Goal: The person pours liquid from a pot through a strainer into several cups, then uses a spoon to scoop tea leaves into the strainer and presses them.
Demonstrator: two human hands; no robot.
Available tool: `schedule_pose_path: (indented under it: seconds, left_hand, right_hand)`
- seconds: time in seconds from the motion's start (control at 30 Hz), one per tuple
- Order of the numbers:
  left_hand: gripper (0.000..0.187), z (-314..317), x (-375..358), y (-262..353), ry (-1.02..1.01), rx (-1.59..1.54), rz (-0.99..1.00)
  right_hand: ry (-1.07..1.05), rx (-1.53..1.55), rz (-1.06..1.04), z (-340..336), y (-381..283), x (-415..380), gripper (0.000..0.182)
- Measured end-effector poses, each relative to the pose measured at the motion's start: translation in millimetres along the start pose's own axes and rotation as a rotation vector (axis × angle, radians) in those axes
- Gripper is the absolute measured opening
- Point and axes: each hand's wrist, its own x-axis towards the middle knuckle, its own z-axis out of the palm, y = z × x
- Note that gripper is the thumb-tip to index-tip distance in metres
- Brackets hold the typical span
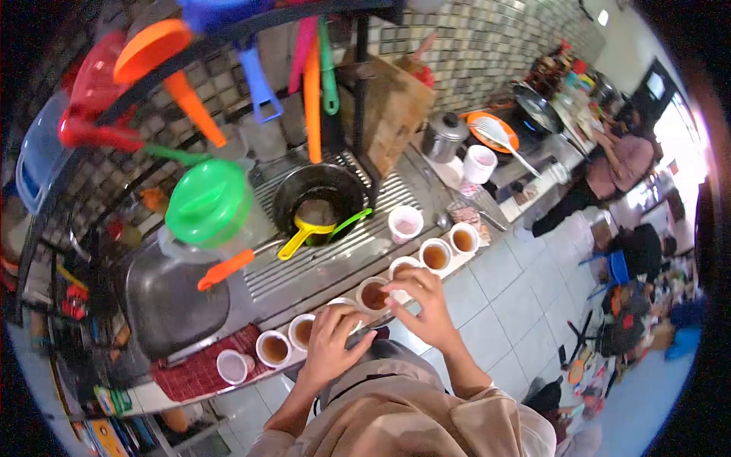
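Note:
White paper cups of brown liquid stand in a row along the counter's front edge. My left hand [330, 344] is over one cup in the middle of the row, thumb held away from the fingers, and hides most of that cup. Curved and parted, the fingers of my right hand [426, 306] are at the rim of the adjacent cup [372, 294]. Just beyond them another cup [403, 266] is partly covered by the same hand. Farther right are two filled cups [436, 256]; to the left, two more cups [273, 349].
A pale-filled cup [233, 367] stands by a red cloth [204, 365]. Behind are a metal sink [175, 301], a green-lidded pitcher [209, 202], and a dark pot [293, 190] with a yellow strainer [304, 238]. Utensils hang above. A person [620, 164] is at the far right.

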Motion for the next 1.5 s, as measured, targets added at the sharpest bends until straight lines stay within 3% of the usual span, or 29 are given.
schedule_pose_path:
  seconds: [0.23,0.43,0.5,0.53,0.67,0.9,1.17,1.23,1.3,1.33,1.37,1.43,1.5]
  left_hand:
    - [0.026,16.0,18.6,22.2,-0.010,-0.232,0.148]
    - [0.045,33.6,0.1,18.5,-0.116,-0.438,0.133]
    - [0.056,42.4,-7.0,18.3,-0.141,-0.734,0.088]
    - [0.063,48.9,-10.8,16.7,-0.153,-0.705,0.149]
    - [0.062,49.6,-21.9,15.4,-0.200,-0.782,0.103]
    - [0.060,48.1,-41.9,22.3,-0.271,-0.949,-0.022]
    - [0.058,42.8,-51.1,22.1,-0.370,-1.114,-0.168]
    - [0.057,41.7,-51.3,20.7,-0.391,-1.152,-0.209]
    - [0.057,40.6,-52.1,19.1,-0.414,-1.191,-0.255]
    - [0.056,40.4,-51.8,18.8,-0.425,-1.211,-0.277]
    - [0.056,40.3,-51.7,18.5,-0.436,-1.232,-0.300]
    - [0.056,35.1,-52.9,16.6,-0.444,-1.253,-0.324]
    - [0.046,17.5,-56.6,14.7,-0.538,-0.758,-0.258]
  right_hand:
    - [0.024,-0.059,0.104,-4.0,-4.6,-37.4,0.024]
    - [0.069,0.159,0.183,5.9,-25.9,-67.4,0.049]
    - [0.201,0.350,0.108,21.7,-37.7,-71.2,0.060]
    - [0.166,0.364,0.114,22.8,-42.4,-73.2,0.071]
    - [0.309,0.393,0.183,38.4,-52.4,-78.0,0.078]
    - [0.621,0.455,0.207,29.6,-61.4,-72.6,0.074]
    - [0.256,0.170,0.082,64.8,-80.3,-84.3,0.069]
    - [0.301,0.236,-0.044,61.8,-76.9,-81.8,0.072]
    - [0.156,-0.144,-0.186,50.7,-61.9,-81.2,0.077]
    - [0.179,-0.240,-0.195,43.5,-60.3,-78.0,0.078]
    - [0.178,-0.240,-0.195,40.9,-53.2,-78.0,0.078]
    - [0.138,-0.267,-0.426,39.3,-36.0,-77.1,0.068]
    - [0.121,-0.265,-0.481,37.6,-28.9,-74.7,0.059]
